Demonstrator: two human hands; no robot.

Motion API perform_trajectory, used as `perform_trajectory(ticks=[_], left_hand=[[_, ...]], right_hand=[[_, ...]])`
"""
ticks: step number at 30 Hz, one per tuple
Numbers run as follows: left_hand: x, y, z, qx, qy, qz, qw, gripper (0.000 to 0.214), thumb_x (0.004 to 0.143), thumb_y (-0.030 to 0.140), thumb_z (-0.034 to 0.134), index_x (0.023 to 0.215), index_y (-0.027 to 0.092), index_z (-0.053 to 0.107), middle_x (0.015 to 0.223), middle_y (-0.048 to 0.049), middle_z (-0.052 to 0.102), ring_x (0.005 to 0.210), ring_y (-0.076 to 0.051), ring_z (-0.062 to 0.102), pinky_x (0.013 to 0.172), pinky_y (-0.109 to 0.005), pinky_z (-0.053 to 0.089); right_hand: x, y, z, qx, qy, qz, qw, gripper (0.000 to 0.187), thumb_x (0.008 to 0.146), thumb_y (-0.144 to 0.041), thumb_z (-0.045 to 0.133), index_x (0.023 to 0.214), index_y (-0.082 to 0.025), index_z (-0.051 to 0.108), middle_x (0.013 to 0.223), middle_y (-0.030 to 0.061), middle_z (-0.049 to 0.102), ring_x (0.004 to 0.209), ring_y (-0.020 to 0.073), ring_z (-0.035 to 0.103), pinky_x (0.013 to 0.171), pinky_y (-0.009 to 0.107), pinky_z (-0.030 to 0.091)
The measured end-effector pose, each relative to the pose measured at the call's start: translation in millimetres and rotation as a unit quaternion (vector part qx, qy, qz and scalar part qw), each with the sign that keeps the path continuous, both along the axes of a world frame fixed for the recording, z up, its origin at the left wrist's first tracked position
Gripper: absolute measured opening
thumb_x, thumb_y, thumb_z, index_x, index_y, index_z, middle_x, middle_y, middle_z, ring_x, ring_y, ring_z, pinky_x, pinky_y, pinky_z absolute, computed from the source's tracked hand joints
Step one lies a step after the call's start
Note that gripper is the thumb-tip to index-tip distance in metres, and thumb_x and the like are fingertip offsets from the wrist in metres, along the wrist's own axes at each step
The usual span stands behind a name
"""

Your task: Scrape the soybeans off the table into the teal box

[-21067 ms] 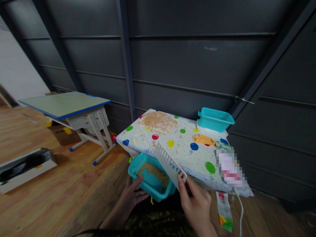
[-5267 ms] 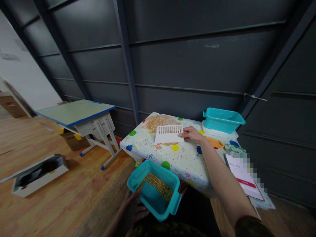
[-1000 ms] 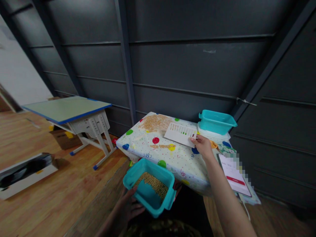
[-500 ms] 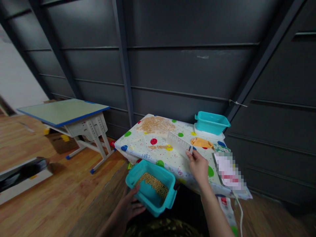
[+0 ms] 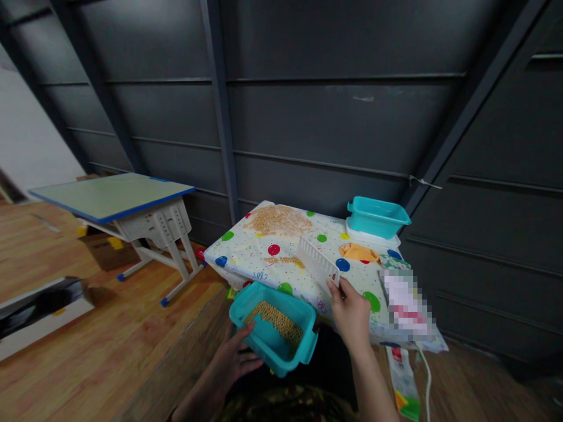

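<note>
Left hand: thumb hooked over the near rim of the blue tub, other fingers spread along the outside, partly hidden under it. Can't tell how much weight they carry. Loose beans in the tub, just past the thumb tip.

Right hand: thumb and fingers pinched on the near end of a white slotted scraper; far fingertips hidden behind it. Scraper slants away from them over the table. Can't tell if its lower edge touches the cloth. Thin bean strip just off its far end, possibly partly covered. Big bean heap further out, blurry at the edges.

Right of those fingers: phone, screen pixelated. Packet below it, cut off by the frame.
</note>
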State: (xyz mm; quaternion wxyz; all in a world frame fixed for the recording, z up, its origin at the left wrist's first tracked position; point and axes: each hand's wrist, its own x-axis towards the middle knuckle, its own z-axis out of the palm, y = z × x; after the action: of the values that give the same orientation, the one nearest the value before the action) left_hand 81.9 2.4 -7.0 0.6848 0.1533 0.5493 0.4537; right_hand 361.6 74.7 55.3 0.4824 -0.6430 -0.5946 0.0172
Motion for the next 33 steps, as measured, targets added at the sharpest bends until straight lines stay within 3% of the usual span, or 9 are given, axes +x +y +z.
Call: perform_trajectory(ticks=[4, 10, 16, 22, 27, 33], left_hand=[[-0.1, -0.4, -1.2, -0.002, -0.011, 0.012, 1.000, 0.099, 0.086, 0.053, 0.087, 0.165, 0.021, 0.037, 0.097, -0.0086, 0.076, 0.082, -0.031, 0.083, 0.087, -0.045, 0.069], [-3.7, 1.9, 1.3, -0.028, -0.010, 0.009, 1.000, 0.094, 0.094, 0.049, 0.081, 0.168, 0.032, 0.027, 0.107, -0.0104, 0.073, 0.085, -0.033, 0.084, 0.089, -0.048, 0.069], [0.4, -4.0, 8.3, -0.017, 0.004, 0.029, 0.999, 0.089, 0.093, 0.049, 0.080, 0.164, 0.026, 0.032, 0.109, -0.0098, 0.067, 0.079, -0.029, 0.080, 0.088, -0.047, 0.069], [0.7, -2.3, 8.5, -0.018, -0.004, 0.018, 1.000, 0.088, 0.094, 0.048, 0.079, 0.166, 0.026, 0.033, 0.115, -0.0142, 0.072, 0.087, -0.034, 0.084, 0.096, -0.050, 0.067], [-5.5, -1.6, 4.3, -0.015, 0.002, 0.027, 1.000, 0.091, 0.096, 0.046, 0.078, 0.170, 0.030, 0.027, 0.105, -0.0102, 0.077, 0.082, -0.032, 0.084, 0.093, -0.051, 0.067], [-13.5, -11.0, 8.4, 0.073, -0.044, 0.015, 0.996, 0.106, 0.088, 0.052, 0.087, 0.170, 0.025, 0.027, 0.100, -0.0077, 0.083, 0.084, -0.030, 0.084, 0.094, -0.047, 0.067]], right_hand=[[-8.8, -12.3, 3.8, 0.000, 0.023, 0.025, 0.999, 0.062, 0.105, -0.072, 0.048, 0.098, -0.024, 0.087, 0.076, 0.0120, 0.082, 0.061, 0.0297, 0.073, 0.057, 0.033, 0.047], [-14.0, -31.8, 2.9, 0.015, 0.056, 0.052, 0.997, 0.054, 0.105, -0.068, 0.054, 0.096, -0.026, 0.087, 0.089, 0.0125, 0.087, 0.073, 0.0317, 0.080, 0.062, 0.035, 0.056], [-6.6, -45.1, -0.6, 0.047, 0.005, 0.012, 0.999, 0.061, 0.107, -0.070, 0.053, 0.101, -0.022, 0.090, 0.085, 0.0154, 0.086, 0.063, 0.0308, 0.079, 0.055, 0.034, 0.055], [-9.7, -58.3, -7.9, 0.081, -0.012, 0.035, 0.996, 0.050, 0.108, -0.061, 0.058, 0.101, -0.024, 0.091, 0.090, 0.0143, 0.088, 0.070, 0.0316, 0.083, 0.063, 0.036, 0.064], [-17.9, -64.4, -5.7, 0.112, -0.032, 0.048, 0.992, 0.048, 0.111, -0.058, 0.058, 0.098, -0.025, 0.092, 0.094, 0.0134, 0.088, 0.077, 0.0314, 0.086, 0.066, 0.035, 0.068], [-24.8, -68.7, 1.8, 0.165, -0.056, 0.097, 0.980, 0.037, 0.113, -0.042, 0.062, 0.102, -0.022, 0.091, 0.090, 0.0098, 0.088, 0.072, 0.0264, 0.086, 0.069, 0.028, 0.070]])
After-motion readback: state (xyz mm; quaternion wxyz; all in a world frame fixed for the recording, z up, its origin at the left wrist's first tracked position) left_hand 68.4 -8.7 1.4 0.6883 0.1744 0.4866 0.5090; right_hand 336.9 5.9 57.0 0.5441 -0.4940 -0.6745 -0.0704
